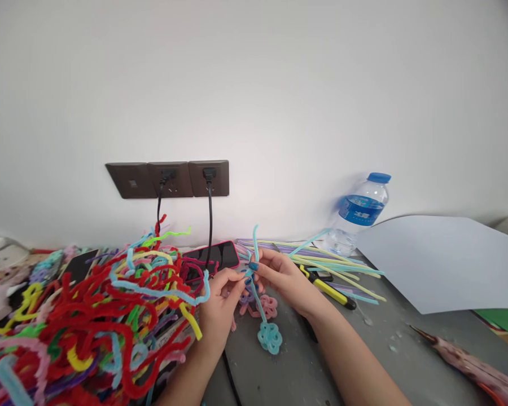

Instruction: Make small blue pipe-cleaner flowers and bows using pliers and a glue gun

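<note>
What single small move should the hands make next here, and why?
Probably wrap the upper end of the light-blue fuzzy pipe cleaner around the pinched spot: the left hand and right hand both pinch there, that end sticks up free, and a turquoise looped fuzzy flower sits below.

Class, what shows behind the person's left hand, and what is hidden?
Behind the left hand, a flat black phone with a pink rim shows, crossed by a thin black cable. The phone's near edge seems partly covered; whatever else lies there cannot be seen.
</note>
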Motion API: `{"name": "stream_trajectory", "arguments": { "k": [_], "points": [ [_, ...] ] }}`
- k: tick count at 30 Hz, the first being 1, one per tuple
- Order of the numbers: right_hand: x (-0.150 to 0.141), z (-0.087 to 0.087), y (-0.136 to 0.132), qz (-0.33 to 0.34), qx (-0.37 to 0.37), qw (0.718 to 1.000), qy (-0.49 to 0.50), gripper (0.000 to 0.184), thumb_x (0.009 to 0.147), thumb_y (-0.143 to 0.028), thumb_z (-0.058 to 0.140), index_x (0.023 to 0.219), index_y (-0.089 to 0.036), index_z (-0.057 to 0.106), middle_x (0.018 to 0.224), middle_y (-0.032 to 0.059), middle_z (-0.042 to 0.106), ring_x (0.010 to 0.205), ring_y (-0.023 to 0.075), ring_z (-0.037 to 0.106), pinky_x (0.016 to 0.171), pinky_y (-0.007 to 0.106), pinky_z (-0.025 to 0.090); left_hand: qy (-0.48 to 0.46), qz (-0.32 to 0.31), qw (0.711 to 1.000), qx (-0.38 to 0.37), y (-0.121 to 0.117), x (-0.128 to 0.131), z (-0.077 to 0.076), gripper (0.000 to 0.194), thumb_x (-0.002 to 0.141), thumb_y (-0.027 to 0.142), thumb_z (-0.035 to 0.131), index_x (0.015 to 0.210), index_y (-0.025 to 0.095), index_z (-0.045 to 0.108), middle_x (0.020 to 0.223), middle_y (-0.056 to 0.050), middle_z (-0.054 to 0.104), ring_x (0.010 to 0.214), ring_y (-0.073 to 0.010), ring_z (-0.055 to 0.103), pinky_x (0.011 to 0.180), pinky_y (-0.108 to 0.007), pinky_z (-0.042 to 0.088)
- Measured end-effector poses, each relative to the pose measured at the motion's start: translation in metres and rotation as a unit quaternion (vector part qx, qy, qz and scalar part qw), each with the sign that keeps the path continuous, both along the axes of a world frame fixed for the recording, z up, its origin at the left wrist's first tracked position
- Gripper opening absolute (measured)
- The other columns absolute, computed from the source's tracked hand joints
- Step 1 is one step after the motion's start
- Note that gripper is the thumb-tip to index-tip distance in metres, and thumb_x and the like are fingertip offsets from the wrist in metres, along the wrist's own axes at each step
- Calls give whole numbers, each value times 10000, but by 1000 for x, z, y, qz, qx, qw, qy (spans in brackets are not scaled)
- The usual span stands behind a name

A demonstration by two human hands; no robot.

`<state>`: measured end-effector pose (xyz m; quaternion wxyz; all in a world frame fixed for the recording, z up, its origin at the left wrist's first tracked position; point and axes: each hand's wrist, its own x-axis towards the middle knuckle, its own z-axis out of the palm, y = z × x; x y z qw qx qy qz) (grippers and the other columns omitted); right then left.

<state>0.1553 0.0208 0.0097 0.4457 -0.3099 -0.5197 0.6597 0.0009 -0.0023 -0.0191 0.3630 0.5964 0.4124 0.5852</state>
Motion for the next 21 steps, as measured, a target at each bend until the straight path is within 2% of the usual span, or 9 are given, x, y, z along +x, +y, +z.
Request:
{"name": "stream_trajectory", "arguments": {
  "k": [7, 11, 14, 17, 21],
  "points": [
    [1, -1, 1, -19, -37, 998, 55, 277, 795, -410, 751, 821, -169, 618, 673, -43, 591, 527, 61, 531, 553, 200, 439, 12, 15, 1000, 7, -3, 1, 4, 121, 815, 223, 601, 703, 181, 620, 595, 22, 600, 503, -103, 573, 473, -178, 476],
    [4, -1, 2, -22, -37, 998, 53, 304, 781, -421, 762, 787, -161, 606, 683, -34, 594, 545, 68, 533, 575, 212, 448, -21, -27, 997, -74, -4, 2, 5, 147, 794, 326, 657, 785, 181, 631, 605, 26, 596, 471, -103, 549, 400, -178, 443],
    [11, 0, 3, -23, -46, 998, 43, 325, 769, -444, 765, 782, -165, 600, 689, -30, 591, 569, 76, 530, 592, 217, 446, -69, -73, 987, -128, -3, 3, 3, 318, 775, 459, 683, 893, 165, 653, 701, -17, 658, 513, -116, 579, 404, -189, 446],
    [18, 1, 2, 14, -56, 998, -2, 348, 735, -453, 789, 781, -163, 601, 688, -27, 587, 610, 90, 536, 610, 219, 438, -118, -122, 964, -204, 0, 3, 0, 470, 807, 595, 599, 874, 135, 667, 736, -67, 680, 563, -137, 614, 425, -200, 446],
    [21, 3, -1, 75, -62, 994, -53, 361, 710, -442, 804, 765, -173, 569, 680, -33, 579, 603, 100, 512, 576, 224, 400, -113, -171, 937, -283, 2, 3, -1, 442, 707, 548, 738, 827, 128, 675, 647, -30, 649, 524, -111, 590, 455, -188, 449]
  ]
}}
